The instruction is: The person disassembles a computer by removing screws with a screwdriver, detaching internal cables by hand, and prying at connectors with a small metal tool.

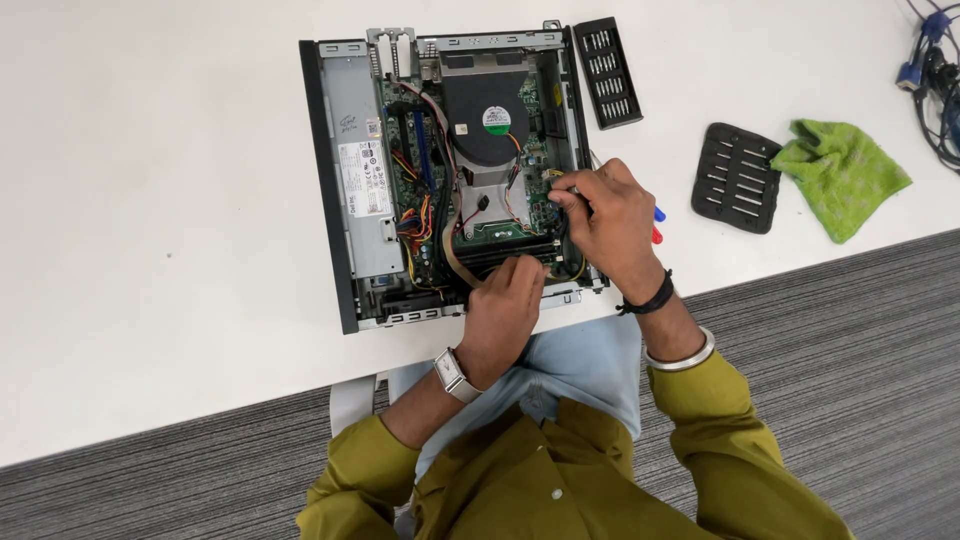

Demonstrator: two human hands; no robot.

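An opened small desktop computer case (335,190) lies on the white table (150,220), showing a green circuit board (425,170), a black fan shroud (485,115) and coloured cables. My left hand (505,305) rests at the case's near edge, fingers curled on a flat grey ribbon cable (455,262). My right hand (610,220) is inside the case's right side, fingertips pinched on something small by the board; what it pinches is hidden. A watch sits on my left wrist, a black band and a metal bangle on my right.
A black screwdriver bit holder (607,72) lies right of the case. Another black bit tray (737,177) and a green cloth (842,175) lie further right. Blue-plugged cables (930,70) sit at the far right corner. Red and blue tool tips (657,225) peek out behind my right hand.
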